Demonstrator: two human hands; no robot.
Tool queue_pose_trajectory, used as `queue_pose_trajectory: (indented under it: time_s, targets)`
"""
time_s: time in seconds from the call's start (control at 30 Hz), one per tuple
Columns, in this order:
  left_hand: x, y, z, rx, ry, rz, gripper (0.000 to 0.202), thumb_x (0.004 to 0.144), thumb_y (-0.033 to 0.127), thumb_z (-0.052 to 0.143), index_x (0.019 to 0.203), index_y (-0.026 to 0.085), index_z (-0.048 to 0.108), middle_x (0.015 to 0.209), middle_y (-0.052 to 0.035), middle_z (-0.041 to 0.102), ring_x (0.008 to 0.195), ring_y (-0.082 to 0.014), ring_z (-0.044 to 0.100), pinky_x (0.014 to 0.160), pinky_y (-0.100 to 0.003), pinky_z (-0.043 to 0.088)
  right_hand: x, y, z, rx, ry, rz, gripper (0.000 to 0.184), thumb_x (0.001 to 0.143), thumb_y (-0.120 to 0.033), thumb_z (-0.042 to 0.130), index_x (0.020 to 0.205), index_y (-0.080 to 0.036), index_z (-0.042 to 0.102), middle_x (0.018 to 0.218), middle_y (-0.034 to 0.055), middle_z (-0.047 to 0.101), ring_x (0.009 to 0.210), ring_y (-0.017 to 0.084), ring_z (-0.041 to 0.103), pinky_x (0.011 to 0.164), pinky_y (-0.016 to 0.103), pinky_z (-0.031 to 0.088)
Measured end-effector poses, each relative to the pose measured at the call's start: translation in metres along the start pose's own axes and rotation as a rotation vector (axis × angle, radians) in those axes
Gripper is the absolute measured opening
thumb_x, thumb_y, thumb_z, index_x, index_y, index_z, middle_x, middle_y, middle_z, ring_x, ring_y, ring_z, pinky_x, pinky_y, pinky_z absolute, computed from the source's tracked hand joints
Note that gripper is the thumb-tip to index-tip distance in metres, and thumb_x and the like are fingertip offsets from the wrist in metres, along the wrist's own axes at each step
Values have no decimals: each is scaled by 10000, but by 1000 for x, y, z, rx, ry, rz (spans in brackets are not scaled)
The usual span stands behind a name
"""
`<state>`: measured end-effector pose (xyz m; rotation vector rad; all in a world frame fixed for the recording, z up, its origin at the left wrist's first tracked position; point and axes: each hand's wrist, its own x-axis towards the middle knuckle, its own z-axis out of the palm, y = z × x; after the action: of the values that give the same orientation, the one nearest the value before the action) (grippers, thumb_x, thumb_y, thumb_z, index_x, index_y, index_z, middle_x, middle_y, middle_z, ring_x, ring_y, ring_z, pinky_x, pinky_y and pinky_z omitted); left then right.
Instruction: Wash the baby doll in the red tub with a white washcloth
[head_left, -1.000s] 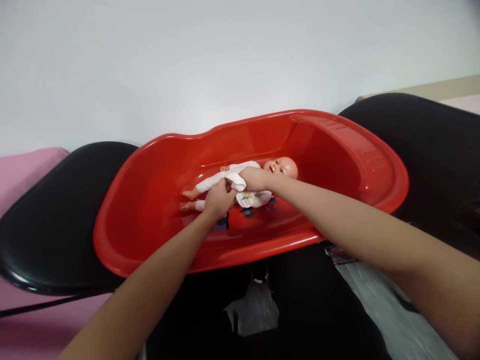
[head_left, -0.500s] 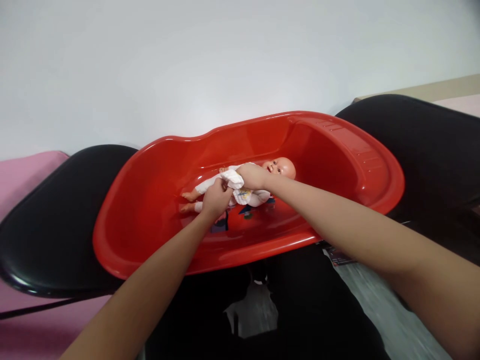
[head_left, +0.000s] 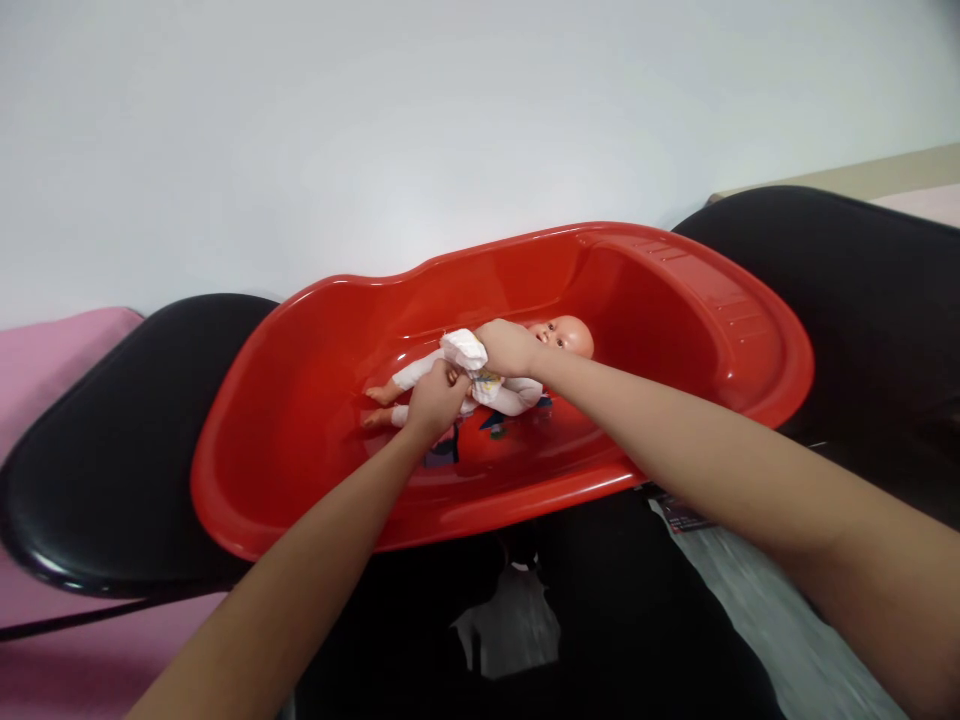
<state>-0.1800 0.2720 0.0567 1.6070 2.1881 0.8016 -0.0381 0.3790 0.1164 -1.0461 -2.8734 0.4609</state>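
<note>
A baby doll (head_left: 564,337) in white clothing lies on its back inside a red plastic baby tub (head_left: 697,300), head to the right, feet to the left. My left hand (head_left: 433,402) is closed on the doll's middle, pinching the white clothing. My right hand (head_left: 508,347) is closed on a bunched fold of the white clothing (head_left: 463,349) at the doll's chest, lifted a little above the body. The doll's legs (head_left: 390,392) stick out to the left.
The tub rests across two black chair seats, one at the left (head_left: 112,450) and one at the right (head_left: 862,290). A pale wall (head_left: 375,130) stands close behind. Pink fabric (head_left: 52,350) lies at the far left.
My right hand has pulled the bunched white clothing up and slightly left off the doll's chest. My left hand stays on the doll's middle.
</note>
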Motion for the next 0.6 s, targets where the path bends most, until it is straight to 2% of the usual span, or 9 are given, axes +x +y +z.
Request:
queue_pose_trajectory:
  time_s: [0.07, 0.17, 0.27, 0.4, 0.6]
  targets:
    - [-1, -1, 0, -10, 8, 16, 223, 910, 388, 536, 1019, 206, 603, 960, -89, 738, 916, -291, 685, 792, -361, 488, 0, 1, 5, 79, 19, -57, 264, 844, -407, 633, 914, -174, 737, 926, 85, 749, 721, 157, 617, 623, 250, 368]
    - [-2, -2, 1, -46, -1, 63, 278, 908, 384, 545, 1119, 208, 593, 1007, -87, 739, 936, -280, 690, 815, -351, 493, 3, 1, 14, 204, -8, -149, 184, 848, -251, 611, 947, -149, 728, 1011, 87, 754, 820, 157, 631, 709, 223, 417]
    - [-3, -4, 2, -47, -14, 83, 310, 902, 388, 556, 1143, 197, 586, 1004, -100, 739, 934, -288, 695, 823, -357, 496, 6, 1, 21, 276, -43, -167, 177, 836, -151, 587, 946, -130, 723, 1052, 94, 751, 859, 163, 630, 758, 226, 441]
    - [-3, -7, 4, -22, -26, 88, 292, 898, 399, 556, 1111, 201, 582, 951, -96, 737, 892, -297, 699, 783, -360, 493, 6, 2, 22, 300, -77, -144, 157, 820, -122, 609, 927, -128, 722, 1091, 91, 744, 856, 162, 619, 760, 232, 448]
    - [-3, -9, 7, -69, -40, 106, 329, 880, 360, 589, 1156, 188, 539, 963, -93, 739, 886, -276, 702, 768, -346, 504, -2, 0, 13, 289, -149, -73, 148, 832, -158, 607, 909, -146, 732, 942, 57, 757, 743, 143, 594, 693, 220, 438]
